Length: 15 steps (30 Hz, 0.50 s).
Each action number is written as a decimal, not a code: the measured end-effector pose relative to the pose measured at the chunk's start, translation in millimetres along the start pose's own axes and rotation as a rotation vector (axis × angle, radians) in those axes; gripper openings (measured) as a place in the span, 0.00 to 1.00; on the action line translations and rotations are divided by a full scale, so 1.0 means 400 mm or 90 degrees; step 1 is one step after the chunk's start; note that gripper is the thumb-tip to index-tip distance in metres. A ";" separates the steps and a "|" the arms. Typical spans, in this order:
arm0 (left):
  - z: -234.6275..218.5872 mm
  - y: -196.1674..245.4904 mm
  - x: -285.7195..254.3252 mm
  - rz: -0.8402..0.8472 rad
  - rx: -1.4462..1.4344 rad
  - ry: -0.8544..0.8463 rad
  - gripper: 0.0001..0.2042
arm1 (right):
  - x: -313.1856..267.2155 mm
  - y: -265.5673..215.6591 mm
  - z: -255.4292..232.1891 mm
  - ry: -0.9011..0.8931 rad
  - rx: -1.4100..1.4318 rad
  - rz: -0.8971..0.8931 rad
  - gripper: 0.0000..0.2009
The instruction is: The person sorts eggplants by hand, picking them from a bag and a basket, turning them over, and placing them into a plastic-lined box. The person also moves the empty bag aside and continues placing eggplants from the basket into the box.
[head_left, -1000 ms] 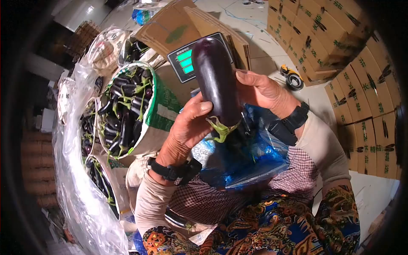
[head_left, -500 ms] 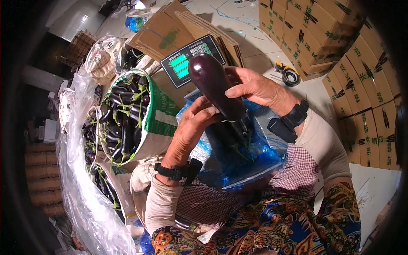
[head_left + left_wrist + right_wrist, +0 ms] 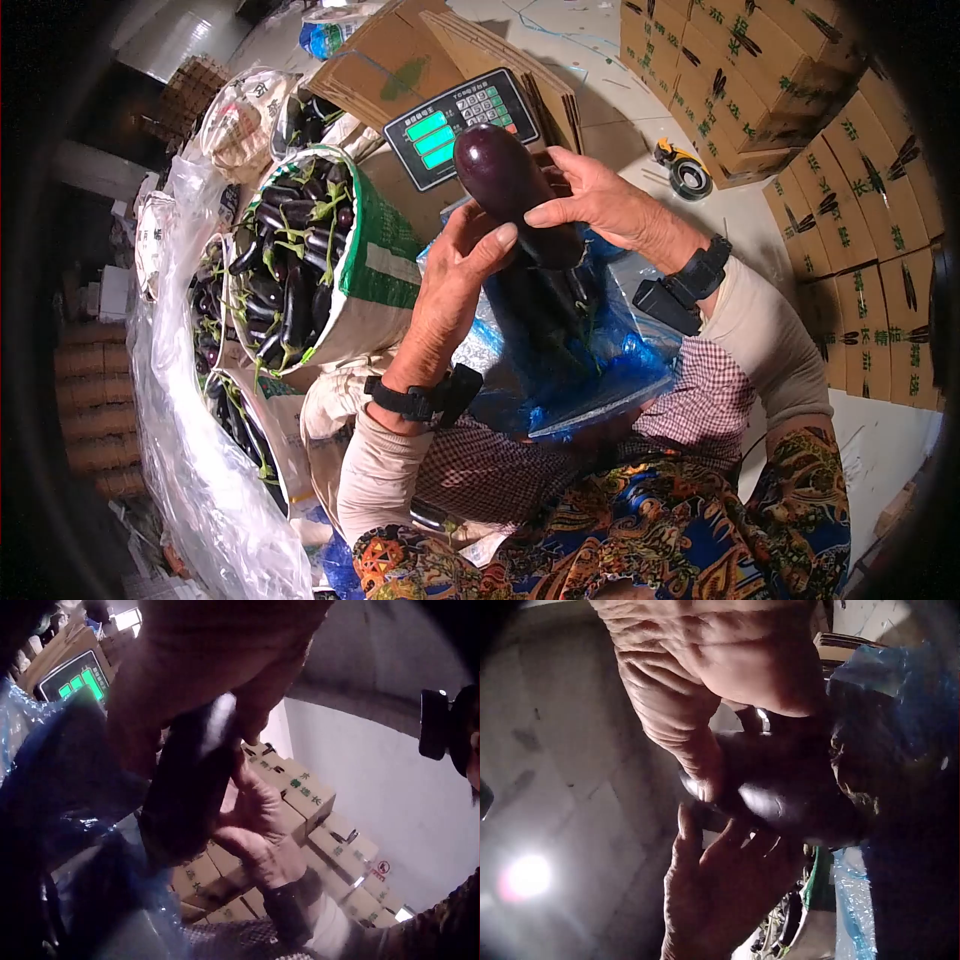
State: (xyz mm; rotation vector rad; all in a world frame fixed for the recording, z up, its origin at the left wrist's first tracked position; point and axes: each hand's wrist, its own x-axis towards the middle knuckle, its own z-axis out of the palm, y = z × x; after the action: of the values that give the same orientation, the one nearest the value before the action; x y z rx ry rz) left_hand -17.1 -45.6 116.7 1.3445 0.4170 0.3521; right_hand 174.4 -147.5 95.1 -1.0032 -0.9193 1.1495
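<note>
A large, glossy dark-purple eggplant (image 3: 497, 175) is held up between both hands, its rounded end pointing away from the body. My left hand (image 3: 450, 275) grips its near left side, thumb along the skin. From the other side my right hand (image 3: 620, 208) holds it, the thumb (image 3: 705, 772) bent over the skin in the right wrist view. In the head view the stem end is hidden. Below the hands lies a blue plastic bag (image 3: 640, 345) with several dark eggplants (image 3: 535, 310) in it.
A scale display (image 3: 465, 125) with green screens stands ahead, beside cardboard sheets (image 3: 400, 60). On the left, a green-and-white sack (image 3: 375, 260) is full of eggplants, with clear plastic sheeting (image 3: 170, 380) along it. Stacked cartons (image 3: 860, 270) and a tape dispenser (image 3: 685, 170) are on the right.
A second ago the eggplant was higher, with its green cap showing toward me. It has come down and tilted, hiding the cap, and the right thumb now lies across its near side.
</note>
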 end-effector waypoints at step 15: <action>-0.052 -0.053 0.009 -0.069 -0.053 0.058 0.26 | 0.005 0.056 0.029 0.005 -0.193 0.078 0.31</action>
State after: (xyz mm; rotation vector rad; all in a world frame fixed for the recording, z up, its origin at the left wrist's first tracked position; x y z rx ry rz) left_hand -24.0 -30.0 92.1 1.2232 0.5445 0.3380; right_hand 157.7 -141.1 77.2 -1.3240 -1.0587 1.1268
